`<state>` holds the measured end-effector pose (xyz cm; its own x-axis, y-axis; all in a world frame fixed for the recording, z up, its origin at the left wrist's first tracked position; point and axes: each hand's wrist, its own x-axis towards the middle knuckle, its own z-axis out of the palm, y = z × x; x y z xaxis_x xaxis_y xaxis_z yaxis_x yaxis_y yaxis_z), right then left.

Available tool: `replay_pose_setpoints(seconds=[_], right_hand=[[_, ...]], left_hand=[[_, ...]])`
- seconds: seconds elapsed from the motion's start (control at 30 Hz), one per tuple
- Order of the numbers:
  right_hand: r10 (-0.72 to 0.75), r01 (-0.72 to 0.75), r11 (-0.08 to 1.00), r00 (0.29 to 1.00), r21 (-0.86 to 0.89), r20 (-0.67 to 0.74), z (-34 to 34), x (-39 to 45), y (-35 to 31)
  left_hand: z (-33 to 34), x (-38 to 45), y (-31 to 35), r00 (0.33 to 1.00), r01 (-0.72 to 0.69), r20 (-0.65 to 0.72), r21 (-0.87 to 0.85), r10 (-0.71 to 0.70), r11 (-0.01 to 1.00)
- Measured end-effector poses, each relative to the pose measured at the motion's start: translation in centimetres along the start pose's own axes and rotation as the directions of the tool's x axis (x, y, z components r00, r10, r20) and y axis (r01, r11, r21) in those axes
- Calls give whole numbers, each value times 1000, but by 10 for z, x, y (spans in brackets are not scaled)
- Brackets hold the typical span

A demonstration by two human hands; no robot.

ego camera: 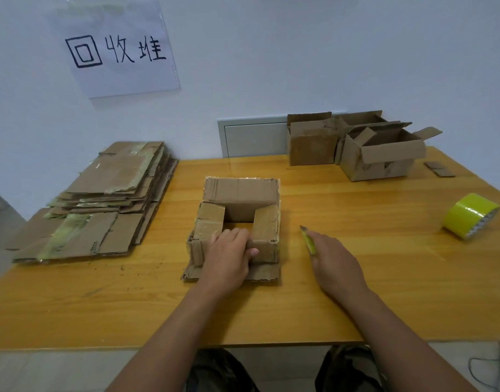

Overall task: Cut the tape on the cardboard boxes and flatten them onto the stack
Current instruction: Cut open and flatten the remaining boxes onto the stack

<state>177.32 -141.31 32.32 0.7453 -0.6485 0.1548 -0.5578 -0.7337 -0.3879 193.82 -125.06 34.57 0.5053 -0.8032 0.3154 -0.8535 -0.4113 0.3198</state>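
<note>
Cardboard box (237, 222): table centre, flaps open, your left hand (229, 257) gripping its near wall; stack (101, 199) lies leftward; your right hand (335, 263), beside it, holds the yellow cutter (308, 239).

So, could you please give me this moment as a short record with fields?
left hand: grips the near wall of the open box at table centre
right hand: holds a yellow cutter, resting on the table right of the box
stack: flattened cardboard at the left edge
still to do: two open boxes at the far right
other: yellow tape roll at the right
</note>
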Motion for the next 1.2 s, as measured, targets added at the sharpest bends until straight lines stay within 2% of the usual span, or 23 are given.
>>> replay_pose_setpoints(seconds=[0.13,0.23,0.37,0.43,0.57,0.67,0.73,0.77,0.83,0.9,0.93,1.0,1.07,1.13,1.2], right_hand=[[-50,55,984,998,-171,38,4,-2,-5],[-47,63,984,994,-167,101,1,-3,-10],[-46,102,971,966,-215,253,-10,-1,-10],[-37,76,986,966,-147,256,-15,2,-14],[71,-75,973,997,219,23,-23,24,-45],[105,-112,965,994,238,40,-18,47,-79],[131,-138,982,989,125,66,-10,56,-99],[140,-144,989,988,47,64,-6,59,-107],[161,-154,984,984,-88,76,-2,60,-121],[186,-175,975,980,-134,69,3,60,-128],[191,-183,974,980,-136,52,5,59,-129],[172,-169,981,985,-92,16,6,56,-128],[144,-142,989,989,39,-34,7,50,-126],[124,-110,975,990,192,-66,1,45,-123],[89,-57,937,993,344,-77,-9,44,-121]], left_hand=[[4,0,0,999,3,-41,-3,-3,1000],[6,-1,-1,999,5,-49,18,-4,1000],[7,0,-3,999,-4,-38,8,5,1000],[5,-1,-5,1000,-11,-7,2,11,1000],[0,-10,-7,1000,-23,17,-67,24,997],[-10,-19,-7,998,-48,-35,-192,42,980],[-16,-23,-4,994,-18,-105,-306,-15,952],[-19,-24,-3,983,25,-161,-368,-91,930],[-26,-21,-6,917,151,-274,-433,-289,889],[-37,-14,-19,838,357,-324,-282,-438,891],[-41,-10,-30,812,480,-282,-175,-511,860],[-49,-2,-48,766,630,-97,-84,-636,772],[-52,2,-56,754,650,58,-206,-654,731],[-51,3,-59,791,596,63,-307,-609,742],[-53,3,-60,813,527,-39,-372,-580,764]])
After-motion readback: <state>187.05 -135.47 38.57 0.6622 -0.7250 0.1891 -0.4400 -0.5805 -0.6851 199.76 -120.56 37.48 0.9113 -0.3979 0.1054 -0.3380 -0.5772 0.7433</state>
